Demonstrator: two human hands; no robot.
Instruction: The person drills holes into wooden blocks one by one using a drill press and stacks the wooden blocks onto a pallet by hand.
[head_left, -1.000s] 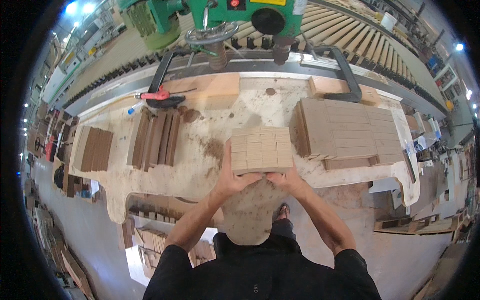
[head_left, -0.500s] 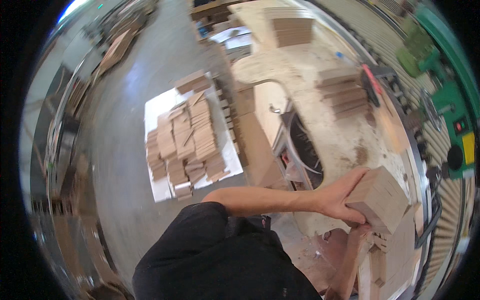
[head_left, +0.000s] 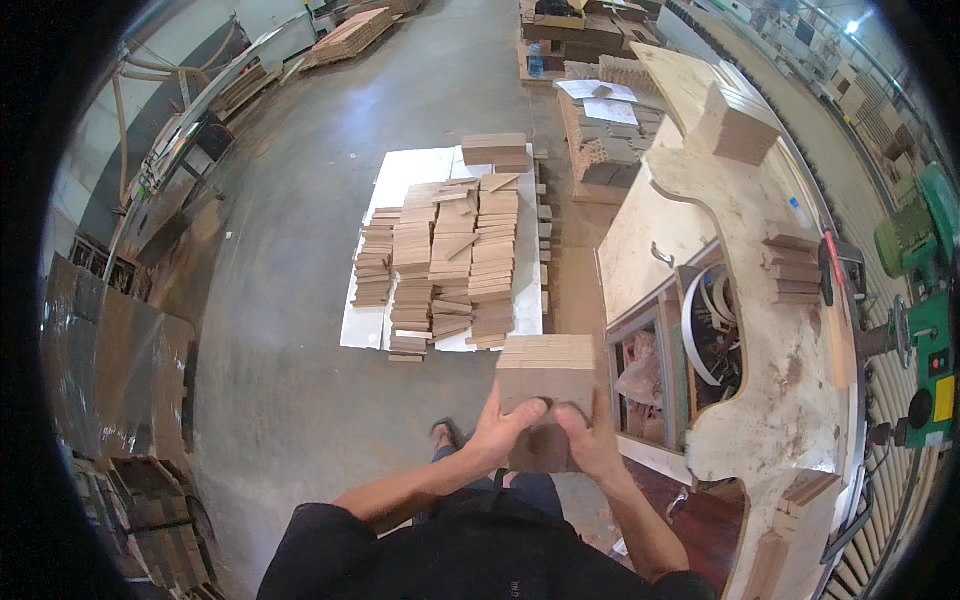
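Between my two hands I carry a block-like stack of wooden pieces [head_left: 546,384] in front of my body, above the floor. My left hand [head_left: 503,428] grips its left side with the thumb on the near face. My right hand [head_left: 590,432] clasps the right side the same way, thumbs almost meeting. Thin lines across the top show several pieces pressed together. Beyond the stack, rows of small wooden pieces [head_left: 415,235] lie on a white sheet [head_left: 408,172] over a low pallet.
To the right stands a plywood workbench [head_left: 765,400] with a cutout holding odds and ends. On it are a tall wood stack [head_left: 737,125], a shorter stack [head_left: 792,265] and a red-handled tool [head_left: 832,255]. A green machine [head_left: 925,310] borders a roller conveyor. Wrapped cardboard [head_left: 120,350] stands left.
Both hands have carried the wooden stack leftward, off the workbench side, to in front of my body. My view has turned with it toward the pallet.
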